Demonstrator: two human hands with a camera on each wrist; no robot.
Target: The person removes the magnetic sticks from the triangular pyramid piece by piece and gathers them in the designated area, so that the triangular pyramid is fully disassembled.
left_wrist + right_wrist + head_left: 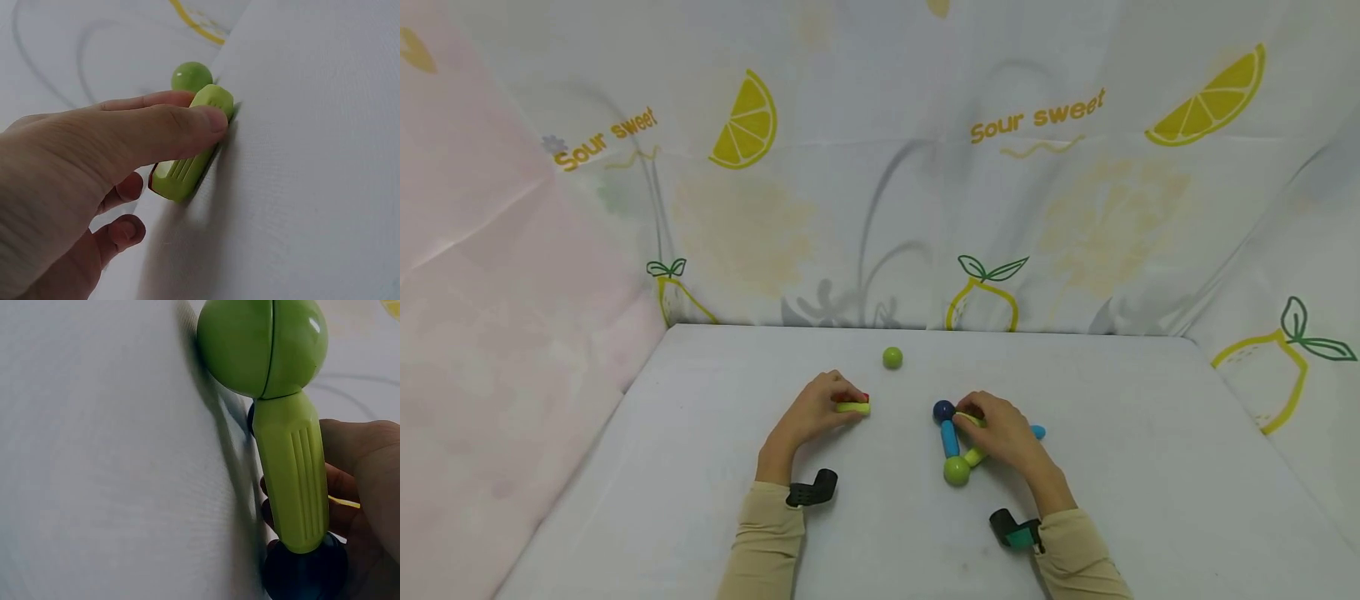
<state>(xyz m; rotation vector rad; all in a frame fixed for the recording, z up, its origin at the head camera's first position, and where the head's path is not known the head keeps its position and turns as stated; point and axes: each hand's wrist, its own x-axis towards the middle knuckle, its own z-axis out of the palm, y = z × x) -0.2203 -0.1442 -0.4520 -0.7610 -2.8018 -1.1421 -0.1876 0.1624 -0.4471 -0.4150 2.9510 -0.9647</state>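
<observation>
My left hand (pixel 826 410) pinches a short lime-green stick (pixel 853 407) that lies on the white table; its thumb (pixel 187 128) presses on the stick (pixel 187 169), and something red (pixel 865 397) shows just behind it. My right hand (pixel 994 427) curls over a figure of joined sticks and balls. That figure has a dark blue ball (pixel 943 410), a blue stick (pixel 950 437), a green ball (pixel 957 471) and a lime stick (pixel 292 481). In the right wrist view the fingers (pixel 365 469) lie against this lime stick, between the green ball (pixel 262 347) and the dark ball (pixel 306 572).
A loose green ball (pixel 892 357) rests on the table (pixel 700 467) beyond both hands, also visible past the left thumb as a green ball (pixel 192 76). Another blue stick end (pixel 1038 432) pokes out right of the right hand. Lemon-print cloth walls stand behind and at both sides.
</observation>
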